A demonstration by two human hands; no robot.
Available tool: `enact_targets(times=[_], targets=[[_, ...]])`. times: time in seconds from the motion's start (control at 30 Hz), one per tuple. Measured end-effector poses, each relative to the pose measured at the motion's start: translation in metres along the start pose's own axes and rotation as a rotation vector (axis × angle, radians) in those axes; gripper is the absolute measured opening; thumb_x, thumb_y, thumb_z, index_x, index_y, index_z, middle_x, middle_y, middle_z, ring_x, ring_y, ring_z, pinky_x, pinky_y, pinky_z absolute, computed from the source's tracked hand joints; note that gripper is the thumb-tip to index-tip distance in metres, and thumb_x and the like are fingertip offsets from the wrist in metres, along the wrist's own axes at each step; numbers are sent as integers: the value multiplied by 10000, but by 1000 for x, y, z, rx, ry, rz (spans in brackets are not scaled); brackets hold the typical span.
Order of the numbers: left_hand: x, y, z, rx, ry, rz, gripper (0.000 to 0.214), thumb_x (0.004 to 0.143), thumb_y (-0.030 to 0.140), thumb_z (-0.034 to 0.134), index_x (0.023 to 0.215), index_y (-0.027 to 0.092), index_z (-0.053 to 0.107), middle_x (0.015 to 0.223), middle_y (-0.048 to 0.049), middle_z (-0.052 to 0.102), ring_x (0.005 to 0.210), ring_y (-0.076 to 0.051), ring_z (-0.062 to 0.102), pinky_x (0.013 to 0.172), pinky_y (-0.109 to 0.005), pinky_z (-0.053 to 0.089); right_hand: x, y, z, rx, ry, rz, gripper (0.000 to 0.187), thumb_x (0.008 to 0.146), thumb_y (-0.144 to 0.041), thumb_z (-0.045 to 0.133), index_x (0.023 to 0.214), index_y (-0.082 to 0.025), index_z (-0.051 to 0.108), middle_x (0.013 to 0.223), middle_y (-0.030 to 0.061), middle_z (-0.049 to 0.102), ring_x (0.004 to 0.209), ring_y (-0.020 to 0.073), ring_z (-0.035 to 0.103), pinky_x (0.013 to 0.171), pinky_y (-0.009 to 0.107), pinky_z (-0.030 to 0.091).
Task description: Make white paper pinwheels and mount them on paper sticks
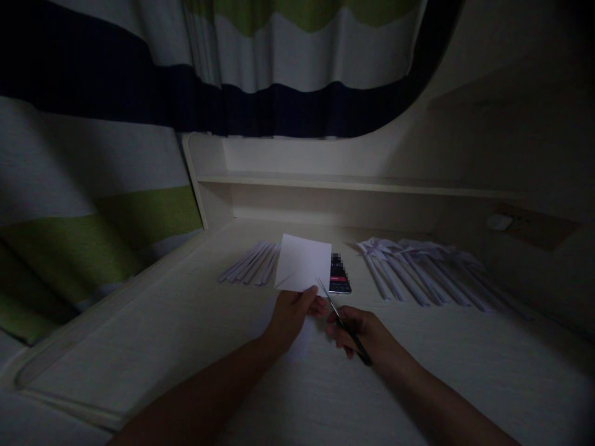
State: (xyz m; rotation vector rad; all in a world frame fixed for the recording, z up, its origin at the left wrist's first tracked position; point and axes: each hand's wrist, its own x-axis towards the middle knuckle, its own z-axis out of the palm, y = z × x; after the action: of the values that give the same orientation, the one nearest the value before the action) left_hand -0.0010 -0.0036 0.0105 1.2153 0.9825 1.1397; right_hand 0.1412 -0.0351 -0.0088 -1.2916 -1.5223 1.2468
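Note:
A square sheet of white paper [304, 261] is held up over the desk by its lower edge, pinched between the thumb and fingers of my left hand [295, 310]. Black-handled scissors [352, 337] are in the grip of my right hand [360, 328]. Their slim metal blades point up and left and reach the paper's lower right corner, beside my left thumb. A slanted line, a cut or a crease, shows near the paper's lower left corner; I cannot tell which. Another pale sheet [300, 347] lies on the desk under my left hand.
Several thin rolled paper sticks [251, 263] lie to the left. On the right is a row of paper sticks with folded tops [418, 272]. Behind the paper lies a phone [341, 282], partly covered. A shelf [325, 181] spans the back, with a striped curtain [297, 56] above.

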Motion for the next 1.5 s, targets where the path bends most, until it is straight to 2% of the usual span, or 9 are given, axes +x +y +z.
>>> enact_targets(times=[0.13,0.37,0.5,0.93,1.17,1.37,1.5], targets=[[-3,1,1,-9,-34,-4,305,705,370,542,594,102,637,543,-56,636,519,-136,582,542,-232,453,2,2,-2,23,-4,-58,264,602,-348,632,749,-164,511,501,-64,455,410,64,394,382,200,373],[-3,1,0,-37,-58,2,298,707,367,542,585,110,633,540,-43,632,513,-129,576,541,-230,447,-2,-2,-5,-41,18,-32,233,640,-369,609,710,-168,515,417,-96,373,320,38,301,317,175,259],[-2,2,-1,-49,-64,6,278,701,346,550,575,110,625,539,-40,623,496,-123,564,519,-228,441,-4,-5,-5,-39,39,-29,245,622,-382,624,703,-169,533,395,-94,378,307,40,301,316,177,238],[-3,2,-1,-21,-130,-10,296,698,357,551,552,114,634,513,-38,616,469,-110,540,503,-218,421,-2,-4,-7,-41,6,-61,254,623,-363,611,751,-154,543,479,-71,414,385,44,315,363,182,290],[-3,3,-1,-18,-157,-13,288,696,356,554,567,112,636,550,-51,634,481,-115,553,503,-226,426,-2,-10,-5,5,-4,-98,259,580,-367,638,695,-165,525,507,-62,419,416,52,334,387,190,306],[-5,6,0,-20,-149,-31,288,691,356,558,559,111,633,517,-44,622,470,-115,548,509,-229,425,-1,-1,-6,-17,1,-84,246,637,-394,606,704,-168,536,418,-82,379,330,38,284,323,175,223],[-6,7,1,-26,-147,-33,292,697,356,553,551,117,632,488,-40,613,466,-117,545,517,-231,424,-6,-6,-5,-2,41,-71,253,631,-406,624,680,-170,549,392,-87,370,309,34,273,312,173,202]])
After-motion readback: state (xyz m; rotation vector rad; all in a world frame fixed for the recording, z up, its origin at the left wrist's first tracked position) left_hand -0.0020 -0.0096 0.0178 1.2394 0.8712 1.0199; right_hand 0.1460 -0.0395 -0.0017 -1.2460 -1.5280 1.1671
